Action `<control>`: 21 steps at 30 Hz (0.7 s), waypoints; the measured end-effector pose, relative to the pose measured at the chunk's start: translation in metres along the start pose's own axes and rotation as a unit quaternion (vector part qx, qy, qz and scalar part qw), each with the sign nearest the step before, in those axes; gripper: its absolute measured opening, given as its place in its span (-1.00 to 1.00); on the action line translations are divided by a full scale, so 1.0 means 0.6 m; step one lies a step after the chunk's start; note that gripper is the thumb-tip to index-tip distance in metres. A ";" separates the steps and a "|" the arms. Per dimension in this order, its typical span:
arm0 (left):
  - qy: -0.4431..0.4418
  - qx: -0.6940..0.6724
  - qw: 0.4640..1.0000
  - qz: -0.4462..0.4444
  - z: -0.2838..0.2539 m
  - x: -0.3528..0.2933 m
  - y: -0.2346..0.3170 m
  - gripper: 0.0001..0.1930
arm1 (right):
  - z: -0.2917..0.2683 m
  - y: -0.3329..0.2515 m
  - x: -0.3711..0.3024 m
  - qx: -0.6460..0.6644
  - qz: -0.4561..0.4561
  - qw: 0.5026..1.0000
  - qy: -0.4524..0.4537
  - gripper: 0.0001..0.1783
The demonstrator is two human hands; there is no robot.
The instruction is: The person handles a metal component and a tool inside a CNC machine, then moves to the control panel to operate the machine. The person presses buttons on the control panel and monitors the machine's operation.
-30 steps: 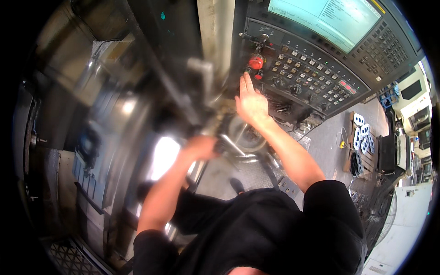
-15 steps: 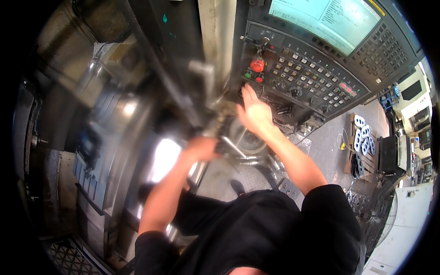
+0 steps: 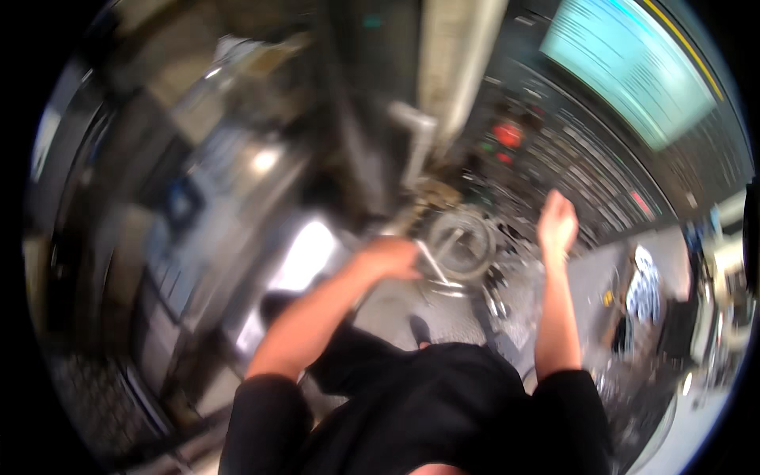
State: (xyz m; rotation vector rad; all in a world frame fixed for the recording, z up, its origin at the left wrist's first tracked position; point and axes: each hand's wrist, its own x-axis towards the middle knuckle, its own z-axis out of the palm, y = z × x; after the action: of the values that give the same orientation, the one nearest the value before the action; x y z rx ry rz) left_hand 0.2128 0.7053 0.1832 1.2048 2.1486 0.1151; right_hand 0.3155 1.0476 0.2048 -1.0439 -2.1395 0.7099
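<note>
Grey metal handwheel [image 3: 461, 244], round and spoked, blurred by camera motion; it sits at the middle of the view, below the dark control panel [image 3: 602, 182] and just right of the left hand [image 3: 393, 257].

Left hand: curled into a loose fist at the handwheel's left rim, over a thin pale rod [image 3: 432, 264] that slants down to the right across the wheel. Whether the fingers actually grip the rod or the rim cannot be told through the blur. Bare forearm runs down and left to a black sleeve.

Right hand [image 3: 556, 224]: raised, fingers together and extended upward, palm flat and holding nothing; it hangs in front of the lower rows of the control panel, to the right of the handwheel and apart from it. Contact with the keys cannot be told.

Control panel: dark, slanted, with rows of small keys; a red round button [image 3: 507, 134] stands near its upper left part, a smaller red light beneath it.

Screen [image 3: 629, 67]: pale blue-green, bright, above the panel at the upper right.

Pale upright column [image 3: 455, 59]: cream-coloured, left of the panel, with a light grey bent lever [image 3: 416, 138] below it.

Machine housing [image 3: 214, 206]: grey sheet metal with bright reflections, filling the left side.

Floor [image 3: 396, 305]: grey, seen between the forearms, with one dark shoe [image 3: 419, 328] on it.

Black shirt [image 3: 419, 412]: the person's own, at the lower edge.
</note>
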 end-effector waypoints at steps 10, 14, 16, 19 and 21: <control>0.017 -0.010 0.999 -0.025 0.001 0.007 0.008 -0.55 | -0.019 -0.006 0.014 -0.226 -0.085 0.970 -0.005 -0.39; 0.035 0.008 0.999 -0.020 -0.003 0.011 0.016 -0.53 | -0.012 0.029 0.042 -0.029 0.003 0.998 -0.062 -0.35; 0.027 0.002 0.999 -0.025 -0.006 0.010 0.014 -0.53 | -0.009 0.028 0.043 -0.048 -0.008 0.997 -0.062 -0.35; 0.019 -0.001 0.999 -0.027 -0.010 0.011 0.014 -0.54 | -0.008 0.027 0.045 -0.059 -0.019 0.996 -0.061 -0.34; 0.022 -0.004 0.999 -0.026 -0.011 0.010 0.014 -0.55 | -0.010 0.026 0.045 -0.071 -0.018 0.995 -0.060 -0.34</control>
State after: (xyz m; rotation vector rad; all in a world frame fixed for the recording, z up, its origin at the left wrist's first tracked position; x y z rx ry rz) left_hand 0.2129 0.7163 0.1887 1.1496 2.2137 0.1283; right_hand 0.3145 1.0793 0.2059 -1.0564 -2.3350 0.6237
